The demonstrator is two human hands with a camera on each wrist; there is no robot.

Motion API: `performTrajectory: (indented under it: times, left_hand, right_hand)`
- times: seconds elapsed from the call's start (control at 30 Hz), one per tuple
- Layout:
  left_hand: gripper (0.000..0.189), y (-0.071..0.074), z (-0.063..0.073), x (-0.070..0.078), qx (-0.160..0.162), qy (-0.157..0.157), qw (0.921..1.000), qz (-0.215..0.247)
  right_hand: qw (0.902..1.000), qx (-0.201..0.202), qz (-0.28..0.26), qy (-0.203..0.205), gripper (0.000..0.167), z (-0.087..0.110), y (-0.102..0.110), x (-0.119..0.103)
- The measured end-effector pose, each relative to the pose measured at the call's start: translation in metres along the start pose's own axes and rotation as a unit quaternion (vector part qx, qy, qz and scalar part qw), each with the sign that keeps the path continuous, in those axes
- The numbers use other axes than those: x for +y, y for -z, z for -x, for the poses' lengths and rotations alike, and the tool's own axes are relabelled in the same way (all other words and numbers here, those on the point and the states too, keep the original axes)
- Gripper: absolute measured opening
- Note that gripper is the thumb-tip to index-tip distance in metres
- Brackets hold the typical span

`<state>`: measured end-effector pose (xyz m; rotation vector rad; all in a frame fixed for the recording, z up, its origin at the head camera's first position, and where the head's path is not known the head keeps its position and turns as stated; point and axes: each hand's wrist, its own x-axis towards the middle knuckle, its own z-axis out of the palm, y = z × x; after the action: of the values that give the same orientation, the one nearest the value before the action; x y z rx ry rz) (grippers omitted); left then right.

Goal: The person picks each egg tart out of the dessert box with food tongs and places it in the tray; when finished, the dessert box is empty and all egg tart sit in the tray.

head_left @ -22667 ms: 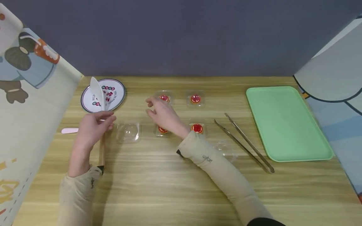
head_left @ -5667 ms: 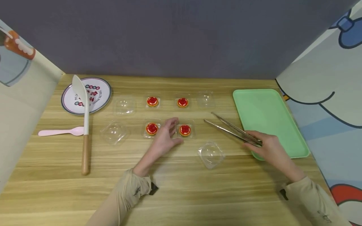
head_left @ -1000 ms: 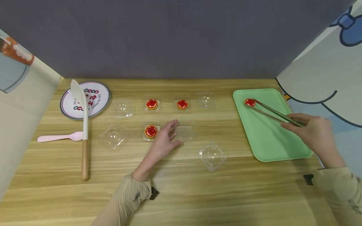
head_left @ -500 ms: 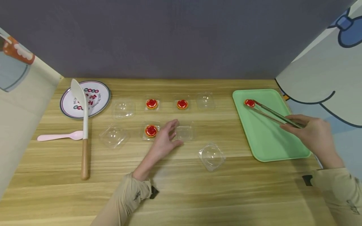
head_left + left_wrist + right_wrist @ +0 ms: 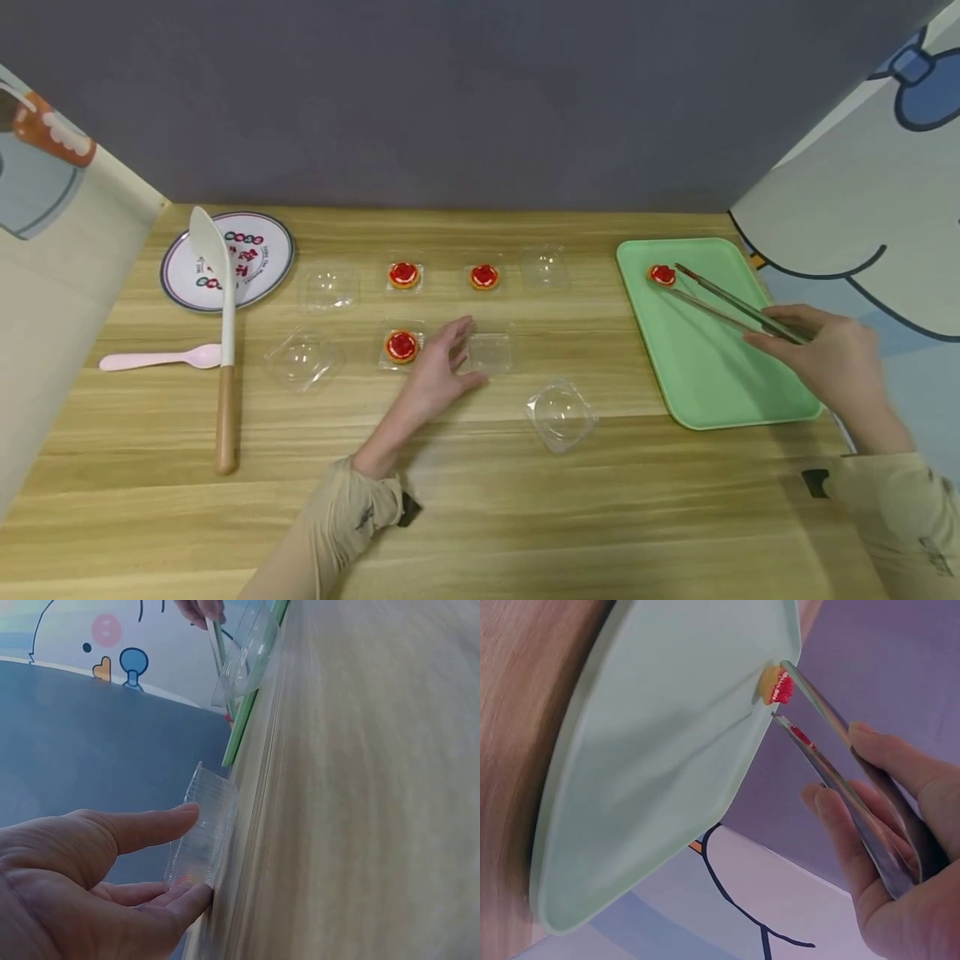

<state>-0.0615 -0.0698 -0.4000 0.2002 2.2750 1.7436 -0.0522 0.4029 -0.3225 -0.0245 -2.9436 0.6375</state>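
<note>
My left hand [image 5: 433,372] holds a small clear plastic box [image 5: 490,353] between thumb and fingertips, at its near left side. No tart is in this box. In the right wrist view my right hand [image 5: 896,817] grips metal tongs [image 5: 832,776], thumb on one arm and fingers on the other. The tong tips stand spread beside a red-topped mini tart [image 5: 662,275], which lies on the green tray [image 5: 720,367] near its far left corner. Red filling smears one tong arm. Three similar tarts stay in clear boxes, one tart [image 5: 402,347] just left of my left hand.
Several clear domed lids lie around the boxes, one lid [image 5: 562,415] between left hand and tray. At left a long-handled ladle [image 5: 228,333] rests across a printed plate [image 5: 258,287], beside a pink spoon [image 5: 153,359]. A dark panel [image 5: 480,108] borders the table's back.
Since several seconds ago the tongs have carried the tart from the box at my left hand to the tray. Just now their tips have spread off it. The left hand stays put.
</note>
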Motion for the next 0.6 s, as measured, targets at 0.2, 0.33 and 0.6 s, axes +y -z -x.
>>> performTrajectory:
  times: [0.2, 0.33, 0.6]
  left_hand:
    - [0.095, 0.000, -0.001, 0.001, -0.004, -0.005, 1.0000, -0.002]
    - [0.095, -0.001, -0.001, 0.002, -0.009, -0.006, 0.9999, 0.002]
    - [0.099, 0.005, 0.003, 0.010, 0.006, -0.005, 0.9995, 0.031]
  right_hand:
    - [0.9997, 0.011, 0.018, -0.013, 0.052, 0.000, 0.002, -0.007]
    - [0.9995, 0.027, 0.019, 0.000, 0.049, 0.002, 0.002, -0.011]
    - [1.0000, 0.009, 0.001, -0.003, 0.054, 0.002, 0.004, -0.037]
